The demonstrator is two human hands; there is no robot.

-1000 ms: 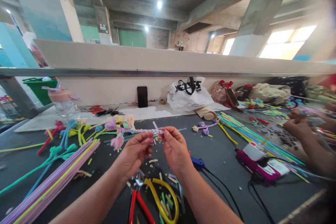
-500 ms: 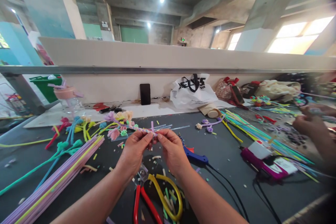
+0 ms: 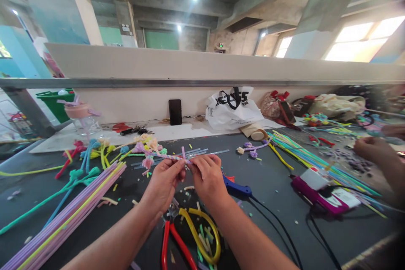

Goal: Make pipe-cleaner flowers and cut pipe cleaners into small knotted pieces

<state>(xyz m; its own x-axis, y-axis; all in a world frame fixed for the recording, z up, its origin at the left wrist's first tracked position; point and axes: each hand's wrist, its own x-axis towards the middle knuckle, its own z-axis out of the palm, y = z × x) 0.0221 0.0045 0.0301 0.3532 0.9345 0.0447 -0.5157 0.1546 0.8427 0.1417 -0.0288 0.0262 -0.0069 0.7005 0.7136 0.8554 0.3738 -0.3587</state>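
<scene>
Between my two hands is a pipe-cleaner flower spray with a twisted purple-and-white stem [image 3: 169,157]. Its pink, lilac and cream blossoms [image 3: 147,148] point to the left. My left hand [image 3: 163,181] pinches the stem near its right end. Right beside it, my right hand [image 3: 209,177] has its fingers closed on that end, which they mostly hide. A short purple strip [image 3: 183,152] sticks up from the stem at my left fingertips. Below my hands lie red-handled cutting pliers [image 3: 182,245] and yellow-handled scissors [image 3: 216,240]. A blue glue gun [image 3: 238,188] rests right of my right hand.
A bundle of pastel pipe cleaners [image 3: 71,215] lies front left, with finished pipe-cleaner flowers [image 3: 91,152] behind it. A purple-and-white device [image 3: 322,196] with cables sits at right. Another person's hand [image 3: 368,152] works at far right. A phone [image 3: 175,112] leans at the back.
My right hand has rolled over, its fingers now curled further across the stem's end. The blossoms have turned slightly with the stem. At far right the other person's hand has shifted.
</scene>
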